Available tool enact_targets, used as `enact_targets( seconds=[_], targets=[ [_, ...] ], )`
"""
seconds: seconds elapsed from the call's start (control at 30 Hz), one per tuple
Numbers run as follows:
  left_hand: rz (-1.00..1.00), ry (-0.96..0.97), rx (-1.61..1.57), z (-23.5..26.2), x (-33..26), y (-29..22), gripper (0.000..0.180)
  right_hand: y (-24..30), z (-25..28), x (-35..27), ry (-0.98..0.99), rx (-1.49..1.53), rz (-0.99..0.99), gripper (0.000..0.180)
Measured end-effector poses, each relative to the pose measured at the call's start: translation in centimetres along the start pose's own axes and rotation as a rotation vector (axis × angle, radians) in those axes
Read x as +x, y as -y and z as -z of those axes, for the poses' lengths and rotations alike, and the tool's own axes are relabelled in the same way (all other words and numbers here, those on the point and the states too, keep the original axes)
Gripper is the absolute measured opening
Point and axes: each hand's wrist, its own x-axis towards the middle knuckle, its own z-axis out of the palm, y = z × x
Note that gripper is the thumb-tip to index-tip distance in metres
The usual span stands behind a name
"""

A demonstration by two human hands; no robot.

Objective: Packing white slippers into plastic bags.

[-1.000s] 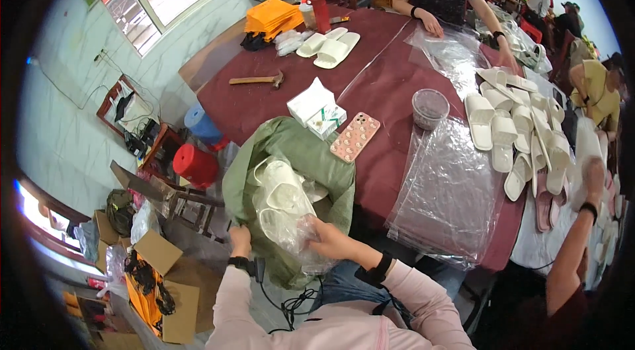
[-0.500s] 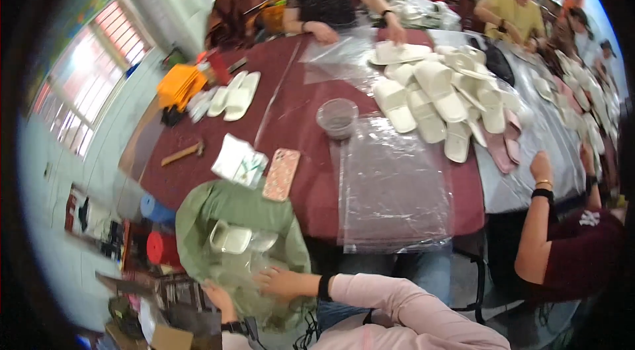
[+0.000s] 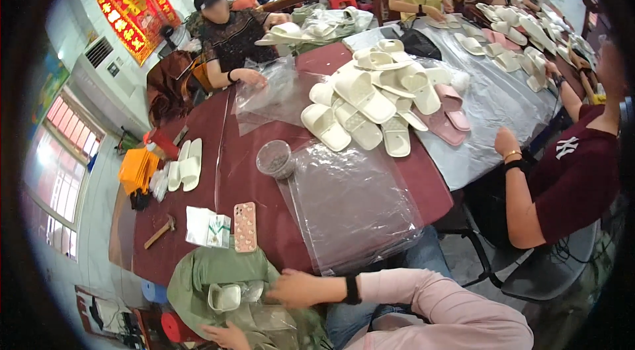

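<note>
Smooth maroon tabletop (image 3: 241,175) — crinkled green sack (image 3: 221,263); left hand (image 3: 229,335) spread, right hand (image 3: 297,288) blurred — cannot tell.

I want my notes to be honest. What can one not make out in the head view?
In head view:
- Left grip: forearm cut off by the lower edge.
- Right grip: blurred, so its hold is unclear.
- Green sack: white slipper and clear plastic hide what lies beneath.
- Clear tub: contents too small.

Right hand (image 3: 297,288) from bagged slippers (image 3: 226,297) to edge of green sack (image 3: 228,261).
</note>
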Motion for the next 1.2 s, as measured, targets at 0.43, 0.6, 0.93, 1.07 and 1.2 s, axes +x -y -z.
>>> enact_targets(
  seconds=[0.43,0.6,0.93,1.07,1.2],
  targets=[
    [-0.948,0.528,-1.000,4.7,-4.0,-27.5,0.057,-10.7,12.6,-13.5,-0.169,-0.266,-0.660,0.047],
    [-0.989,0.577,-0.904,4.2,-7.2,-32.4,0.055,-11.4,13.4,-16.3,-0.009,-0.303,-0.912,0.048],
    [-1.136,0.421,-0.655,4.5,-9.0,-33.9,0.053,-14.2,13.1,-17.5,0.061,-0.323,-0.986,0.045],
    [-1.147,0.413,-0.680,3.8,-8.7,-33.7,0.054,-14.5,12.6,-17.8,0.009,-0.342,-0.951,0.038],
    [-1.136,0.393,-0.681,3.4,-8.7,-33.6,0.056,-14.7,13.9,-17.5,0.012,-0.292,-0.944,0.038]
  ],
)
